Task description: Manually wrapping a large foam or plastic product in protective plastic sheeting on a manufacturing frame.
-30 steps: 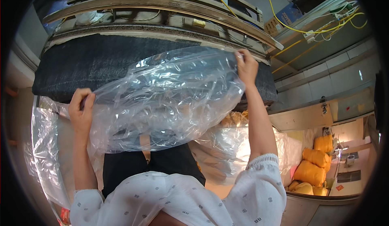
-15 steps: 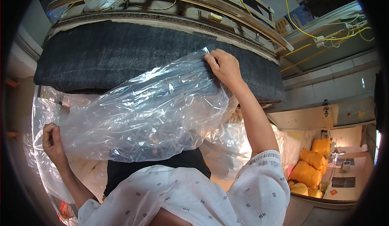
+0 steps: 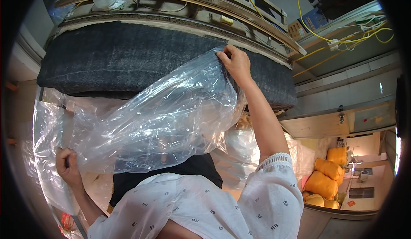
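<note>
Most likely at the step of spreading out the clear film, judging by the straight slanting edge toward one o'clock and the loose folds beneath. Lies across the middle of the view, from about eight o'clock up to one, wrinkled and full of bright glints. Drops over the black trousers toward six o'clock. Overlaps, toward one, the dark cloth, with no clear sign of touching or standing apart.

With the right hand, at one o'clock, pinches the top corner of the film between thumb and bent fingers, leaving no visible gap. With the left hand, at eight o'clock, curls the fingers in toward the thumb, far from a flat palm, right by the low end of the film. Cannot tell there between a real grip and a mere touch.

Seems to call next for a sure pinch at both ends, an even pull toward eight and one, and some flattening of the slack between.

Around the left hand, toward nine, shows a second sheet, also clear. Toward four and five, shows crumpled plastic, with orange bundles farther out at four.
</note>
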Demonstrator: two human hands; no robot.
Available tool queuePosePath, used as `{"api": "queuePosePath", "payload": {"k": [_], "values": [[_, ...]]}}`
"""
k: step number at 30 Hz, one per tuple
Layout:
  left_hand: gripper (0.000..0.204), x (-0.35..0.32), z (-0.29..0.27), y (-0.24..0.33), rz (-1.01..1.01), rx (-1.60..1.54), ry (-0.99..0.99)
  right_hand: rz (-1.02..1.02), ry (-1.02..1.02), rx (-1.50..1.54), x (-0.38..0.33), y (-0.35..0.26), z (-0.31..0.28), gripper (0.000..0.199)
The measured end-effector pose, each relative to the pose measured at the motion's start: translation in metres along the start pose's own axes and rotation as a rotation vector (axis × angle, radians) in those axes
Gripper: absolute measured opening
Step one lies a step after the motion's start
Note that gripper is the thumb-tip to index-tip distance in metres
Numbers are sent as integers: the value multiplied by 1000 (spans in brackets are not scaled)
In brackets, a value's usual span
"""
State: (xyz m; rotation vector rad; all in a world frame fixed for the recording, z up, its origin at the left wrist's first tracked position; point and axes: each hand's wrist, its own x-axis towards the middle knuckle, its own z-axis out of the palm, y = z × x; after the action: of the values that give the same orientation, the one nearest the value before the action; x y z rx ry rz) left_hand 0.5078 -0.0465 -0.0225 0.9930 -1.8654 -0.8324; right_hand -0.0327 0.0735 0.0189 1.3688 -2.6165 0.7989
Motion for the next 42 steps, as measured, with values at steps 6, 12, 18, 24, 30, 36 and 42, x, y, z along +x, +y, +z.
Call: {"api": "queuePosePath", "payload": {"k": [6,12,18,24,30,36,42], "values": [[4,-53,18,-48,-48,212,-174,-67,80,108,0,-5,11,19],[18,22,39,-34,-438,-15,202,-282,318,328,22,11,5,11],[19,169,76,32,-187,-527,547,7,657,857,25,-21,-45,10],[24,266,168,-31,76,32,95,312,699,475,27,74,7,11],[26,317,209,-35,41,-51,133,243,676,402,49,99,11,16],[29,337,218,-33,15,66,151,309,638,247,64,99,13,21],[33,338,217,-27,0,402,182,360,732,138,66,97,14,30]]}}
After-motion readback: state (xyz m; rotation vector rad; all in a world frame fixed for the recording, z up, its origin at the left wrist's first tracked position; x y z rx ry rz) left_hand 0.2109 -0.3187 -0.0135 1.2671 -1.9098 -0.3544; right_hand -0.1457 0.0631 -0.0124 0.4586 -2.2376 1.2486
